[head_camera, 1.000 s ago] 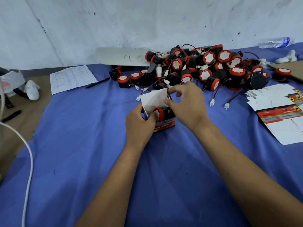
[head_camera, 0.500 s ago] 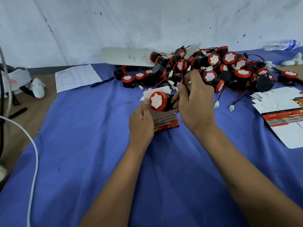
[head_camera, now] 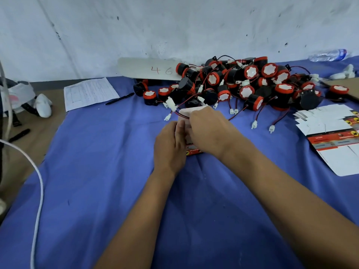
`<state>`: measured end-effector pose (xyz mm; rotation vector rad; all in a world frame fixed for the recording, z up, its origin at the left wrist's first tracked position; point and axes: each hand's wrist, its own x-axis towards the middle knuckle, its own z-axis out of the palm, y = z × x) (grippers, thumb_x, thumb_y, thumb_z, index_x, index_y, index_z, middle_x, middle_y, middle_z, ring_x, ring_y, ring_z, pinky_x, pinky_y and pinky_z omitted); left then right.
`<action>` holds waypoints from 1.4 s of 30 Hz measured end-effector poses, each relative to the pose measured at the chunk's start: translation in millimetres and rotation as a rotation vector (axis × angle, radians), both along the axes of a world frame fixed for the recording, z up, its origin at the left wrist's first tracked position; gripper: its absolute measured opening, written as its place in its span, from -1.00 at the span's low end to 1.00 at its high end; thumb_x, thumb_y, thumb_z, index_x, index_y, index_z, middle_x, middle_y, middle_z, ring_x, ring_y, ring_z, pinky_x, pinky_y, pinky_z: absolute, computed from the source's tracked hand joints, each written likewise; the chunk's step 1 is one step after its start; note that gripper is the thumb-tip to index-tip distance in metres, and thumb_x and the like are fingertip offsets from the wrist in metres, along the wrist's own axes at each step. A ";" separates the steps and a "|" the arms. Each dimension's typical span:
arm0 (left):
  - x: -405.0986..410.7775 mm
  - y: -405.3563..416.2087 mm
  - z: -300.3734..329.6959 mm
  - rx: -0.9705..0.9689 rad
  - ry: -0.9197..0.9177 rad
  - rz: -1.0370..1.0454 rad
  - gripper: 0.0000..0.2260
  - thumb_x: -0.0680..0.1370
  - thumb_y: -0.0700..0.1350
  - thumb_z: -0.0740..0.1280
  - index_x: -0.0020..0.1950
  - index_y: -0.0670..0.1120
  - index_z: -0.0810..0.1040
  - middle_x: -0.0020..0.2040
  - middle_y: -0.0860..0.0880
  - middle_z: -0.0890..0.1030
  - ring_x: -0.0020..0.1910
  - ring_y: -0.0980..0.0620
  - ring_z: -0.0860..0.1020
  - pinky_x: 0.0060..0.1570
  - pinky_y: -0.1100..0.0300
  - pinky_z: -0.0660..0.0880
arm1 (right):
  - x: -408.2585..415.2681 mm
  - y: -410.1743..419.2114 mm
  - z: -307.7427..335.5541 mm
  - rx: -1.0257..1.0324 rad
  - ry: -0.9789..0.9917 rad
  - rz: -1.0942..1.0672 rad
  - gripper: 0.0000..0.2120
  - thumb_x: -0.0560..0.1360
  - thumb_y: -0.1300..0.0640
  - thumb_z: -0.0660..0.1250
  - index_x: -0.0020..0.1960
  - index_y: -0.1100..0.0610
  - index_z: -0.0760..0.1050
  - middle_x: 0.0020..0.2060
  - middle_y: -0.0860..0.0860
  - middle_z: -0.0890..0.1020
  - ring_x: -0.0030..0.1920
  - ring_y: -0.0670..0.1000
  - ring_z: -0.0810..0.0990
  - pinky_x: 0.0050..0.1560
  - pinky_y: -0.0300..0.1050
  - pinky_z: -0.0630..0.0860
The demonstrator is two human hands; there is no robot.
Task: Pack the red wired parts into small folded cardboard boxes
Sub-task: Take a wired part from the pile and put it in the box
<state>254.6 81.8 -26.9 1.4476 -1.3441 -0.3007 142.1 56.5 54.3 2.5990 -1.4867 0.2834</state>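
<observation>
Blue-covered table [head_camera: 93,191] bearing a heap of red wired parts [head_camera: 242,84], flat box blanks [head_camera: 334,129], a paper sheet [head_camera: 89,93], and a pen [head_camera: 119,98].

A scuffed, speckled white wall [head_camera: 174,26] stood behind the bench [head_camera: 97,171], which wore a blue cloth under flat, even light.

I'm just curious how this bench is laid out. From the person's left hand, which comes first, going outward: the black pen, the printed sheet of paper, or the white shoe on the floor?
From the left hand:
1. Black pen, up and to the left on the blue cloth.
2. Printed sheet, beyond the pen, at the cloth's edge.
3. White shoe, far left, on the floor.
</observation>
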 end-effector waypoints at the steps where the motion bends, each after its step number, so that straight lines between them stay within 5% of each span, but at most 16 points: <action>1: 0.0 0.1 -0.6 -0.005 0.018 -0.007 -0.63 0.69 0.15 0.02 -0.30 0.12 0.28 -0.36 0.10 0.43 -0.33 0.11 0.39 -0.28 0.11 0.28 | 1.7 -1.3 1.6 0.030 0.012 0.003 -0.70 0.58 0.19 0.24 -0.28 0.03 0.23 -0.32 -0.02 0.40 -0.27 0.02 0.39 -0.25 -0.11 0.28; 4: 0.2 -0.2 -2.6 -0.005 0.028 -0.031 -0.64 0.70 0.15 0.02 -0.27 0.13 0.32 -0.33 0.11 0.45 -0.31 0.13 0.41 -0.27 0.15 0.29 | 6.8 -4.0 5.4 0.062 0.013 0.025 -0.92 0.56 0.21 0.27 -0.04 0.06 0.52 -0.12 0.02 0.60 -0.04 0.09 0.55 -0.16 -0.07 0.44; 6: 0.5 -0.9 -3.3 0.009 0.027 -0.028 -0.63 0.70 0.17 0.02 -0.27 0.14 0.32 -0.33 0.10 0.45 -0.31 0.13 0.43 -0.27 0.16 0.29 | 8.6 -9.3 5.8 0.104 -0.028 -0.016 -0.70 0.53 0.23 0.29 0.25 0.09 0.56 0.07 0.07 0.64 0.08 0.12 0.59 -0.09 -0.08 0.51; 7: 0.7 -1.1 -2.9 0.020 0.037 -0.024 -0.63 0.69 0.18 0.01 -0.27 0.13 0.35 -0.32 0.10 0.47 -0.30 0.12 0.44 -0.26 0.14 0.30 | 7.8 -10.9 7.3 0.123 -0.069 -0.022 -0.68 0.51 0.24 0.30 0.24 0.07 0.57 0.03 0.06 0.64 0.05 0.13 0.58 -0.13 -0.12 0.49; 9: 0.9 -1.1 -2.4 0.039 0.048 -0.022 -0.60 0.68 0.21 0.00 -0.19 0.11 0.49 -0.24 0.07 0.58 -0.21 0.07 0.53 -0.21 0.07 0.41 | 6.8 -14.8 8.4 0.144 -0.088 -0.033 -0.91 0.50 0.27 0.31 -0.12 0.10 0.48 -0.24 0.02 0.51 -0.18 0.09 0.49 -0.34 -0.22 0.30; 10: 1.3 -1.0 -3.0 0.046 0.061 -0.023 -0.59 0.67 0.21 0.00 -0.15 0.13 0.55 -0.19 0.06 0.62 -0.15 0.02 0.57 -0.16 0.03 0.47 | 6.2 -19.1 5.6 0.145 -0.093 -0.065 -0.80 0.50 0.29 0.30 -0.23 0.12 0.34 -0.30 0.00 0.41 -0.27 0.04 0.40 -0.40 -0.21 0.20; 14: 1.7 -2.5 -3.5 0.068 0.074 -0.029 -0.57 0.65 0.23 0.02 -0.14 0.06 0.57 -0.19 0.08 0.63 -0.13 0.02 0.59 -0.13 0.00 0.50 | 6.1 -17.8 -5.3 0.113 -0.052 -0.055 -0.82 0.55 0.28 0.28 -0.15 0.16 0.29 -0.22 0.02 0.38 -0.16 0.03 0.36 -0.23 -0.12 0.33; 18: 0.2 -1.2 -4.4 0.078 -0.003 -0.025 -0.61 0.64 0.28 0.02 -0.25 0.09 0.35 -0.30 0.11 0.50 -0.27 0.14 0.47 -0.25 0.11 0.30 | 4.8 -19.2 -11.0 0.195 -0.046 -0.017 -0.69 0.57 0.19 0.23 -0.33 0.12 0.25 -0.36 0.02 0.39 -0.36 -0.02 0.34 -0.42 -0.15 0.24; 23: -0.4 2.4 -3.1 0.088 0.015 -0.085 -0.52 0.59 0.35 -0.04 -0.17 0.03 0.43 -0.25 0.07 0.58 -0.21 0.09 0.54 -0.23 0.07 0.40 | 8.8 -16.5 -7.8 0.177 -0.035 -0.051 -0.70 0.55 0.15 0.25 -0.32 0.10 0.25 -0.33 0.04 0.38 -0.34 -0.02 0.35 -0.44 -0.16 0.20; 26: -1.2 0.1 -4.2 0.133 -0.015 -0.056 -0.71 0.64 0.17 0.05 -0.24 0.13 0.31 -0.34 0.14 0.47 -0.31 0.18 0.45 -0.28 0.12 0.27 | 10.6 -10.6 -11.6 0.044 -0.014 -0.084 -0.75 0.54 0.16 0.25 -0.27 0.16 0.28 -0.19 0.04 0.41 -0.06 0.08 0.49 -0.24 -0.15 0.35; 30: 0.2 -3.1 -7.4 0.167 -0.056 -0.021 -0.70 0.71 0.03 0.09 -0.20 0.01 0.33 -0.34 0.08 0.48 -0.30 0.08 0.45 -0.28 0.06 0.27 | 7.4 -5.7 -7.8 0.009 -0.031 -0.095 -0.86 0.56 0.10 0.25 -0.14 0.09 0.33 -0.02 0.12 0.51 0.17 0.16 0.46 0.01 -0.04 0.45; 35: -3.4 -2.6 -5.5 0.189 -0.108 -0.027 -0.78 0.71 0.06 0.06 -0.09 0.10 0.38 -0.25 0.09 0.55 -0.20 -0.03 0.52 -0.25 0.01 0.34 | 8.1 -9.0 -9.0 0.058 0.004 -0.099 -0.81 0.56 0.19 0.25 -0.20 0.13 0.29 -0.03 0.14 0.57 0.05 0.17 0.55 -0.13 -0.07 0.34; 38: -3.8 -3.0 -7.1 0.175 -0.097 -0.011 -0.82 0.71 0.02 0.11 0.17 -0.01 0.44 -0.14 -0.01 0.63 -0.12 -0.10 0.57 -0.16 -0.06 0.49 | 9.7 -10.0 -5.3 0.093 0.062 -0.050 -0.70 0.56 0.20 0.25 -0.31 0.13 0.25 -0.25 0.04 0.43 -0.23 0.03 0.43 -0.28 -0.12 0.33; 42: -7.6 -3.6 -8.2 0.203 -0.012 -0.011 -0.89 0.67 -0.05 0.26 0.18 0.02 0.49 -0.07 0.08 0.64 -0.07 -0.04 0.62 -0.10 -0.05 0.58 | 1.0 -13.3 10.5 0.135 0.115 -0.008 -0.68 0.57 0.23 0.22 -0.32 0.12 0.22 -0.36 0.02 0.35 -0.38 -0.04 0.27 -0.44 -0.17 0.17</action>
